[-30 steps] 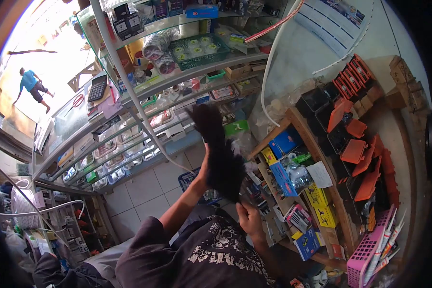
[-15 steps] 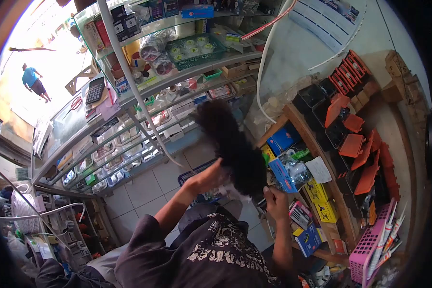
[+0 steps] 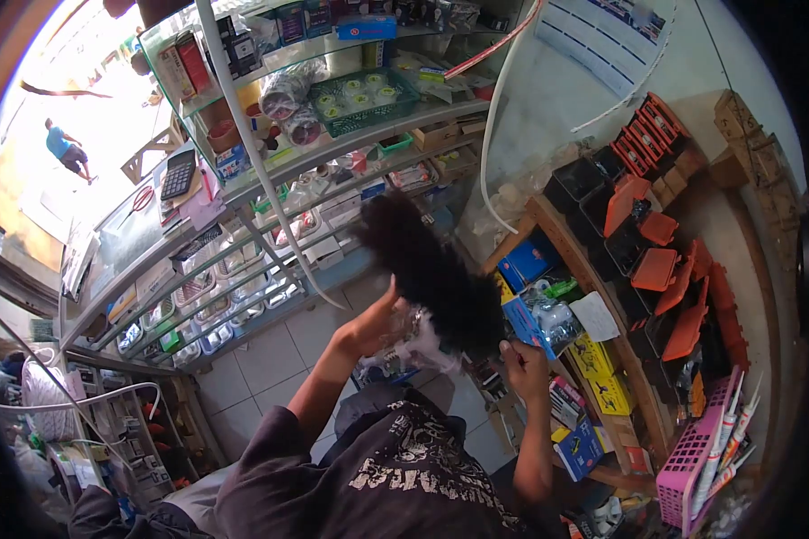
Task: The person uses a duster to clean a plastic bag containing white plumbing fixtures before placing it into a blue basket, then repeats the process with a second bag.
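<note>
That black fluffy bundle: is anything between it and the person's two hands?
Nothing visible. The left hand grips the black fluffy bundle near its lower end, and the right hand touches its bottom edge directly.

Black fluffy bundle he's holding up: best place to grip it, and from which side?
Grip the black fluffy bundle at its lower end, where it narrows and both the left hand and right hand already meet it. Come from below, on the person's side: the bushy upper end leans up toward the glass shelves and looks too loose to hold firmly.
</note>
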Motion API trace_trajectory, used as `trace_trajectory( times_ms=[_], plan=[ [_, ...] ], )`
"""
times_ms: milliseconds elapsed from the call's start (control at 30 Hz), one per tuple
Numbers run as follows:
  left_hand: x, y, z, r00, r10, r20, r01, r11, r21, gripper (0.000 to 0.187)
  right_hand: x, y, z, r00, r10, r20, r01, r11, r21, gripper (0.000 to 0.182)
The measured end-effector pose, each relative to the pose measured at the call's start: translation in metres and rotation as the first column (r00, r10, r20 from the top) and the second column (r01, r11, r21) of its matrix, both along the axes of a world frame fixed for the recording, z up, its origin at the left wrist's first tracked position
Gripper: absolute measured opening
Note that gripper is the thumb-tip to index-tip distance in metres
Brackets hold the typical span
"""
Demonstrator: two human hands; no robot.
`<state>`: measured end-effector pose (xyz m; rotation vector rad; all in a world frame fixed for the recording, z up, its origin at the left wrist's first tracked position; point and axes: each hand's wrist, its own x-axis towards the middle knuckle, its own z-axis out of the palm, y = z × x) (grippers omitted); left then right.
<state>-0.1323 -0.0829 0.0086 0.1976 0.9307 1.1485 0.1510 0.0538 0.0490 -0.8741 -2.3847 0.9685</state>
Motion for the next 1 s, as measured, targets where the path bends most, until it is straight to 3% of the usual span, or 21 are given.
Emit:
trace_trajectory(
  times_ms=[100,133,200,267,333,367,467,500,533,567,600,700,733,767,800,867,1000],
  plan=[
    [-0.012,0.001,0.019,0.958,0.285,-0.012,-0.271,0.924,0.269,0.089,-0.002,-0.007,-0.009,0.998,-0.052,-0.035,0.051,0.998,-0.038,0.038],
    [-0.020,0.001,0.019,0.955,0.297,-0.015,-0.282,0.920,0.272,0.089,0.002,-0.013,-0.019,0.998,-0.034,-0.043,0.031,0.997,-0.070,0.038],
    [-0.032,0.001,0.022,0.879,0.440,0.184,-0.477,0.793,0.378,0.086,0.011,-0.026,-0.036,0.999,0.000,-0.053,-0.005,0.995,-0.097,0.038],
    [-0.028,-0.003,0.041,0.825,0.498,0.267,-0.565,0.741,0.362,0.081,0.019,-0.037,-0.049,0.996,0.008,0.090,0.004,0.992,-0.126,0.039],
    [-0.020,0.001,0.063,0.716,0.556,0.422,-0.690,0.654,0.309,0.072,0.014,-0.041,-0.052,1.000,0.013,0.015,-0.011,0.990,-0.139,0.040],
    [-0.016,0.005,0.062,0.710,0.499,0.497,-0.688,0.642,0.337,0.070,0.011,-0.044,-0.053,0.999,0.000,-0.049,-0.008,0.985,-0.170,0.041],
    [-0.021,0.014,0.004,0.747,0.507,0.430,-0.646,0.705,0.292,0.071,-0.006,-0.047,-0.052,0.979,-0.115,-0.165,0.062,0.953,-0.297,0.045],
    [-0.024,0.019,-0.001,0.668,-0.201,0.716,-0.537,0.536,0.651,0.071,-0.014,-0.053,-0.048,0.980,-0.110,-0.166,0.056,0.953,-0.297,0.045],
    [-0.030,0.022,-0.009,0.670,-0.197,0.716,-0.539,0.535,0.651,0.071,-0.021,-0.061,-0.041,0.982,-0.079,-0.169,0.036,0.970,-0.241,0.045],
    [-0.036,0.026,-0.015,0.730,0.299,0.615,-0.629,0.645,0.433,0.070,-0.025,-0.065,-0.037,0.984,-0.048,-0.170,0.016,0.983,-0.185,0.046],
    [-0.042,0.029,-0.021,0.654,0.694,0.303,-0.755,0.623,0.204,0.070,-0.025,-0.065,-0.040,0.985,-0.043,-0.169,0.010,0.982,-0.186,0.046],
    [-0.027,0.016,0.058,0.655,0.658,0.373,-0.756,0.577,0.309,0.072,-0.028,-0.060,-0.057,0.980,0.000,-0.200,-0.032,0.988,-0.153,0.046],
    [-0.025,0.016,0.074,0.660,0.633,0.405,-0.751,0.553,0.359,0.073,-0.030,-0.056,-0.060,0.969,-0.069,-0.236,0.010,0.970,-0.241,0.046],
    [-0.028,0.020,0.074,0.666,0.595,0.449,-0.743,0.482,0.464,0.074,-0.031,-0.054,-0.061,0.954,-0.142,-0.264,0.049,0.943,-0.329,0.046],
    [-0.032,0.020,0.071,0.703,0.586,0.403,-0.703,0.485,0.521,0.073,-0.031,-0.054,-0.060,0.954,-0.143,-0.262,0.051,0.942,-0.330,0.046],
    [-0.035,0.025,0.075,0.629,0.593,0.503,-0.776,0.441,0.451,0.067,-0.035,-0.056,-0.051,0.973,-0.036,-0.226,-0.006,0.984,-0.180,0.046],
    [-0.037,0.024,0.079,0.600,0.659,0.455,-0.798,0.450,0.401,0.067,-0.034,-0.056,-0.050,0.976,-0.021,-0.217,0.009,0.998,-0.057,0.047]
  ],
)
